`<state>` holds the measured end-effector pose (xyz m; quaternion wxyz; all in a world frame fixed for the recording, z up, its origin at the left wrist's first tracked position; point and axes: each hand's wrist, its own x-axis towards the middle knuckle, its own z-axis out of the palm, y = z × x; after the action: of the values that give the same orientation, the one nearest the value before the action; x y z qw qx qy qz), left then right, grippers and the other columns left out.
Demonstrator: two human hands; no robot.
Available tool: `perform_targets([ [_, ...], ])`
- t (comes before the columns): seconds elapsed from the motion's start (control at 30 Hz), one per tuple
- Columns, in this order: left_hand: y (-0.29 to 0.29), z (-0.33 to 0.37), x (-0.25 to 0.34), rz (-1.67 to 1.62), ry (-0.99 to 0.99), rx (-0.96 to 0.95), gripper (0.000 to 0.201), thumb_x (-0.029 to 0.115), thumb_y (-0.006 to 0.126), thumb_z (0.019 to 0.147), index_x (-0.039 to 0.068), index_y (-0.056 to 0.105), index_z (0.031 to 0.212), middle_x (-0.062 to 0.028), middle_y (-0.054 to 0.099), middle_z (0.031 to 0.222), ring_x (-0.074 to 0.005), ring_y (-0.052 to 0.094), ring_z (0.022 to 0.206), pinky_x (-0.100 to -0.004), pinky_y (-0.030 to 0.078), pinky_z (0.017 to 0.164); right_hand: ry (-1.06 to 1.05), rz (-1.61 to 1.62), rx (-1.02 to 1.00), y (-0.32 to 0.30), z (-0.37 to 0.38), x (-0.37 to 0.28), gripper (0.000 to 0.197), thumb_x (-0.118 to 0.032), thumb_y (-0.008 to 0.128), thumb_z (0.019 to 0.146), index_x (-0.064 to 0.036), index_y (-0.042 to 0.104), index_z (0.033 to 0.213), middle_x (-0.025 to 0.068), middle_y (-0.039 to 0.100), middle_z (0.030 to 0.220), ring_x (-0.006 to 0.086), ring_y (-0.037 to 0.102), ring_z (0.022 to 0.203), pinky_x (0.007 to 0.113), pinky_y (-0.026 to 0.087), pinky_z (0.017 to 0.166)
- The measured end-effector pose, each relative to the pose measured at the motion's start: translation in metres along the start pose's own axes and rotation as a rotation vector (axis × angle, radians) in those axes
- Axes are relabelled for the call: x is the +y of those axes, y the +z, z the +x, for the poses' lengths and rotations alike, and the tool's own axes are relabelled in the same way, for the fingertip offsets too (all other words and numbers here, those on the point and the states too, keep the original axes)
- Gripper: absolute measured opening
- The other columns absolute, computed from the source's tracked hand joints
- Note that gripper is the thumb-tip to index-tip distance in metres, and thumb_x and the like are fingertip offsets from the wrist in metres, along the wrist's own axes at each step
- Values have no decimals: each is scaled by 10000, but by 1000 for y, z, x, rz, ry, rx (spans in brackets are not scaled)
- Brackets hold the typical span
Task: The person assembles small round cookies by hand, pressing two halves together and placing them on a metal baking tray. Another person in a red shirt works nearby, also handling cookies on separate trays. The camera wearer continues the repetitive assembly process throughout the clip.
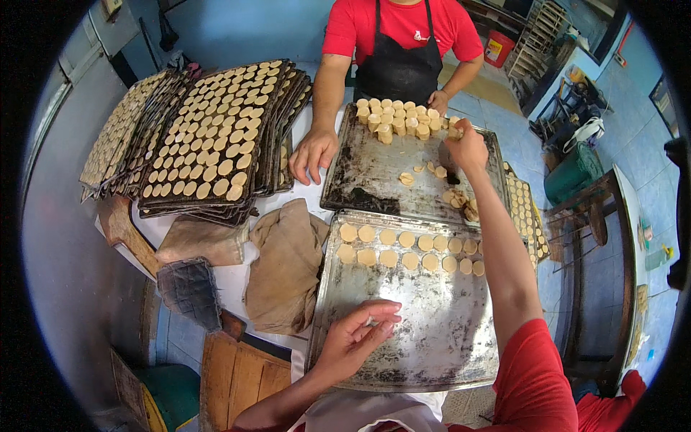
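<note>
At the far tray's right end, my right hand is closed round a small stack of pale dough rounds. My left hand hovers over the near metal tray, fingers parted and nothing in them. Two rows of flat dough rounds lie along that tray's far side; its nearer part is bare, scuffed metal. Standing stacks of rounds crowd the back of the far tray. Loose rounds and crumpled dough scraps lie nearer on it, partly behind my right forearm.
Piled trays of dough rounds stand at the left, beside brown cloths and a dark quilted pad. Across the table, a person in a black apron rests one hand near the far tray. More filled trays sit at the right.
</note>
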<state>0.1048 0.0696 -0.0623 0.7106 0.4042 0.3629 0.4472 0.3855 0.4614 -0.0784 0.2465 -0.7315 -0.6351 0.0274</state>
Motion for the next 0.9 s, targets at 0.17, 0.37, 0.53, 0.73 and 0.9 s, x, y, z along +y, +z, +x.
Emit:
perform_targets([
  [0.17, -9, 8, 0, 86, 107, 231, 442, -46, 651, 1066, 4, 573, 1499, -147, 628, 1460, -234, 633, 1353, -391, 605, 1073, -263, 646, -534, -72, -161, -47, 420, -132, 869, 864, -101, 712, 1252, 79, 766, 926, 140, 675, 809, 329, 542, 708],
  [0.37, -25, 18, -3, -158, -105, 40, 483, 2, 677, 1073, -2, 538, 1535, -135, 649, 1396, -208, 689, 1238, -376, 668, 995, -514, 699, -666, -141, -302, -85, 398, -35, 819, 940, -95, 737, 1324, 144, 674, 1170, 271, 698, 933, 362, 590, 786],
  [0.53, -29, 1, 1, -166, 1, 140, 399, -7, 668, 1078, -20, 588, 1468, -105, 676, 1302, -178, 710, 1138, -369, 684, 969, -319, 781, -672, -118, -320, -72, 215, -53, 816, 965, -19, 762, 1170, 108, 696, 1056, 211, 683, 827, 335, 569, 747],
  [0.73, -44, -13, -2, -107, 47, 236, 385, -8, 690, 1065, -14, 606, 1440, -90, 697, 1240, -161, 711, 1114, -348, 688, 917, -374, 815, -699, -103, -330, -102, 66, -56, 728, 1032, -2, 745, 1065, 99, 680, 965, 189, 634, 750, 320, 503, 658],
  [0.9, -61, -21, -2, -76, 138, 359, 376, -26, 707, 1042, 0, 629, 1409, -97, 697, 1241, -192, 727, 1126, -371, 688, 877, -441, 785, -653, -76, -313, -119, 90, -94, 716, 1031, -9, 718, 1001, 117, 683, 944, 232, 679, 759, 355, 522, 652],
])
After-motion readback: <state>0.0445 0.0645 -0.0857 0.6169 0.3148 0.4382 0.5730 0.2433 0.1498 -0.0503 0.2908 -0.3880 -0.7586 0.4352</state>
